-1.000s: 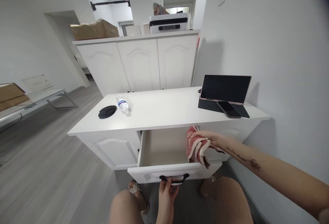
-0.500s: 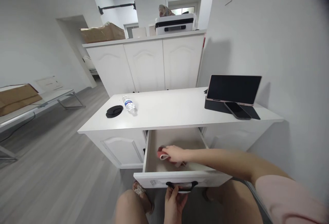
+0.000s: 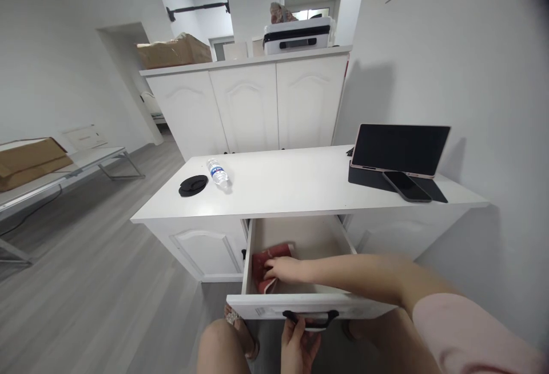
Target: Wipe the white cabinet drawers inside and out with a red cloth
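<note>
In the head view, a white drawer (image 3: 309, 231) stands pulled out from under the desk top. Inside it, toward the left wall, lies a red cloth (image 3: 278, 250), partly spread with one edge folded up near the drawer front. My right hand (image 3: 283, 269) reaches in from the right, its bent fingers gripping the cloth; the fingertips are partly lost against it. Below the drawer front, my left hand (image 3: 295, 342) is closed at the black drawer handle (image 3: 328, 318), thumb and fingers on its left part.
On the white desk (image 3: 274, 182) lie a water bottle (image 3: 218, 174) and a black round item (image 3: 193, 185). At the right stand a tablet (image 3: 398, 148) and a phone (image 3: 406, 186). My knees are under the drawer. A white cabinet (image 3: 246, 111) is behind.
The red cloth, bunched in my right hand before, now lies flatter and more spread against the drawer's left side. My left hand stays at the handle. The view has shifted slightly.
</note>
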Motion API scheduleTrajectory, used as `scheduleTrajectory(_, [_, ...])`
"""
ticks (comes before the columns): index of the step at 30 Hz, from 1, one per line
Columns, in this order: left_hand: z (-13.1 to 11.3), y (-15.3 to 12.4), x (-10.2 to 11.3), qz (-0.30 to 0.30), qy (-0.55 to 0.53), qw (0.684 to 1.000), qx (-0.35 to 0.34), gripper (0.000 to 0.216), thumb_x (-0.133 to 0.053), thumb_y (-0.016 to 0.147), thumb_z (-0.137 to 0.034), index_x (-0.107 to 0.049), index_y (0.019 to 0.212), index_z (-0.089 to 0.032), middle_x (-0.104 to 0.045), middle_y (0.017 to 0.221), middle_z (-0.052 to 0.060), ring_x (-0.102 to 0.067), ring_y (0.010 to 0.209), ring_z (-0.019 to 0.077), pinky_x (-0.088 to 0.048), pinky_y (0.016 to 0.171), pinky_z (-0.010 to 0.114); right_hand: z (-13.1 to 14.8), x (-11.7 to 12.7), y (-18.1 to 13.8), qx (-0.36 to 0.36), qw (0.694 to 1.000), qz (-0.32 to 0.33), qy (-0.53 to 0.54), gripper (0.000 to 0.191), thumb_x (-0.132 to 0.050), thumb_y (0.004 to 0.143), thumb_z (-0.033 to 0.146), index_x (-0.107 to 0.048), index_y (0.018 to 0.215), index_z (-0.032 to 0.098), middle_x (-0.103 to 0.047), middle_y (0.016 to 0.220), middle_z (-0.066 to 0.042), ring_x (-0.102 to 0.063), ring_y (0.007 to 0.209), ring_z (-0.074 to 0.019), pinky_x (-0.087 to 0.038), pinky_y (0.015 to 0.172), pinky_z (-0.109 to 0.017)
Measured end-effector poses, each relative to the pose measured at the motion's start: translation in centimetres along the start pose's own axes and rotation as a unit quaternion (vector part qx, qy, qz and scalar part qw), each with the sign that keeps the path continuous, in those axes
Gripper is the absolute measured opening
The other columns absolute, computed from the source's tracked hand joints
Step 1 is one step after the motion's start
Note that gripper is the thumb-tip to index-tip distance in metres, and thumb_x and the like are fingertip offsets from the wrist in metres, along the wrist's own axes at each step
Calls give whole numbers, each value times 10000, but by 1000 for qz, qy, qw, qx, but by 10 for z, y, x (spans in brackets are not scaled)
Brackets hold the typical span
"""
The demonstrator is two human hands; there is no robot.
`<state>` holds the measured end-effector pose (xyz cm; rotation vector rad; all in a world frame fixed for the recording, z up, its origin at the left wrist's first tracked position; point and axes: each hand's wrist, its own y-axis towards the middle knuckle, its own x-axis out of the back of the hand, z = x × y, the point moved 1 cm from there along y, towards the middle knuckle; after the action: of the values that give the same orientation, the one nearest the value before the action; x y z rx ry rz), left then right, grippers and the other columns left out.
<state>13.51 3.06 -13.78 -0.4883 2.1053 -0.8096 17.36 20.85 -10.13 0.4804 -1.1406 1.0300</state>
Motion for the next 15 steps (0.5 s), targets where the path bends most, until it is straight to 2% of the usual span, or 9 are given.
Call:
scheduleTrajectory(3, [1,2,1,4,10,1000,1,415,-893,432,-321,-583,680,-199,-681,673,10,-632,597,147,-541,646,311,-6,10,15,-19,998,3,-56,345,-440,908,143,-626,1192,205,-601,1243,-129,-618,1019,-253,-486,878,-390])
scheduleTrajectory(8, [0,6,3,1,12,1000,6,457,-913,368,-349,-581,651,-209,-685,657,19,-639,605,160,-540,643,311,-23,27,43,-104,993,10,-60,452,-530,806,35,-572,1236,169,-516,1351,-183,-552,1172,-293,-481,930,-413])
scheduleTrajectory(11, [0,7,4,1,14,1000,6,470,-919,342,-354,-580,634,-210,-689,655,26,-637,600,159,-535,633,302,-32,35,60,-144,989,7,-45,440,-536,811,59,-583,1227,192,-477,1375,-184,-480,1259,-330,-483,931,-447])
scheduleTrajectory(15, [-2,7,4,0,24,1000,1,487,-922,334,-375,-588,641,-198,-686,683,30,-651,636,167,-530,649,299,-42,43,72,-199,980,-11,-17,436,-498,869,152,-534,1296,232,-326,1499,-173,-326,1375,-362,-453,963,-507])
